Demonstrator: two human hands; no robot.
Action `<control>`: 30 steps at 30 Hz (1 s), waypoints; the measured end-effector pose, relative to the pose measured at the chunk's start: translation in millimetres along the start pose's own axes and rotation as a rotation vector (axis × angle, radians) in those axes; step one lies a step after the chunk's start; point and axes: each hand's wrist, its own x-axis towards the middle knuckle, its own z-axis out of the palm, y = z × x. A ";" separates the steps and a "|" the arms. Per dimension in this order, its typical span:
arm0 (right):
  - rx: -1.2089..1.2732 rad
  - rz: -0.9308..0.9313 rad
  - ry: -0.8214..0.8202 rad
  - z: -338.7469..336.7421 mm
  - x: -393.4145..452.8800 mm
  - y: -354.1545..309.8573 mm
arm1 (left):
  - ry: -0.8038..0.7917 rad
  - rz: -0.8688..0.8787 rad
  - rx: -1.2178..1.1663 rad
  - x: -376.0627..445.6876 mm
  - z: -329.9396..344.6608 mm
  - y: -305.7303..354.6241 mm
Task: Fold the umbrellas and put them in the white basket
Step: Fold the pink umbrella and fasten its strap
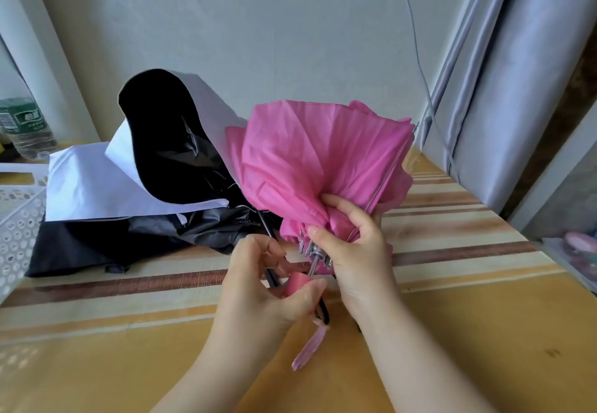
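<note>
A pink umbrella [310, 160] is held above the table, its canopy collapsed and bunched, the metal shaft showing near the handle. My left hand [268, 286] grips the pink handle [298, 283]; a pink strap hangs below it. My right hand [352, 244] grips the gathered pink cloth and ribs at the base of the canopy. A second umbrella [145, 186], white outside and black inside, lies half collapsed on the table to the left. The white perforated basket [19, 218] stands at the left edge, partly cut off.
The table [452, 315] has a yellow and brown striped cover. A plastic water bottle [26, 128] stands at the far left behind the basket. Grey curtains [504, 89] hang at the right, and a wall rises behind the table.
</note>
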 end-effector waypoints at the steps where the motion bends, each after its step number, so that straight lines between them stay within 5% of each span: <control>1: -0.017 -0.015 -0.006 4.4 -3.9 0.3 | 0.025 0.013 0.021 0.4 -0.4 -0.2; 6: 0.009 0.005 -0.071 14.8 -13.9 -5.4 | -0.018 0.009 0.097 -0.5 -2.9 6.2; 12: 0.489 0.214 -0.249 5.2 -14.2 -25.6 | -0.069 -0.090 -0.120 0.6 -6.9 7.6; 22: 0.532 0.190 -0.207 13.2 -17.9 -24.4 | -0.108 -0.135 -0.239 -5.5 6.4 11.4; 30: -0.305 -0.076 -0.345 -11.7 -12.2 -40.1 | 0.000 -0.249 -0.426 0.1 -5.6 15.9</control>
